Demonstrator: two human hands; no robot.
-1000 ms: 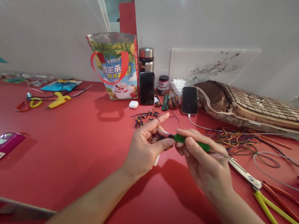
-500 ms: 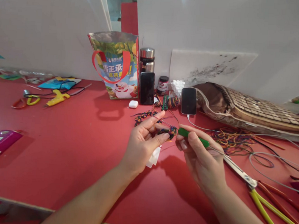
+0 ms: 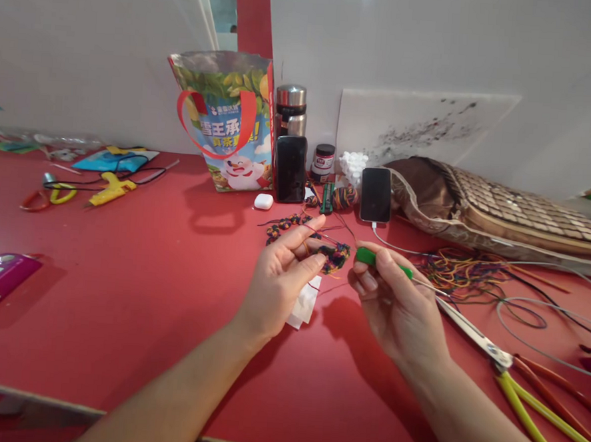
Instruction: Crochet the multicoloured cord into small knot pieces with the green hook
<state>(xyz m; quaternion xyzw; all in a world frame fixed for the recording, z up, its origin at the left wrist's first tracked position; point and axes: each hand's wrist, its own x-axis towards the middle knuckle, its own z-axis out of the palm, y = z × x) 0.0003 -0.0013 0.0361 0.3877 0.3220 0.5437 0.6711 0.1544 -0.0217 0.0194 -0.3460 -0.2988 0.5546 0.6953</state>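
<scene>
Between the thumb and fingers of my left hand is a small piece of multicoloured crochet, dark with orange, purple and green strands. A strand of yarn runs over the raised index finger. My right hand grips a crochet hook by its green handle, just right of the crochet piece. A thin metal shaft sticks out behind the handle toward the lower right. Beyond my left fingers lies a chain of crocheted balls, partly covered by the hand. A ball of the same yarn sits farther back.
Large scissors lie at right, beside tangled yarn and a white cable. A phone, another phone, a flask, a gift bag and an earbud case stand behind. A yellow glue gun lies left.
My left thumb has drawn back slightly, so more of the crochet piece shows. The hook's handle has shifted a little to the right, away from the piece. The view has tilted slightly.
</scene>
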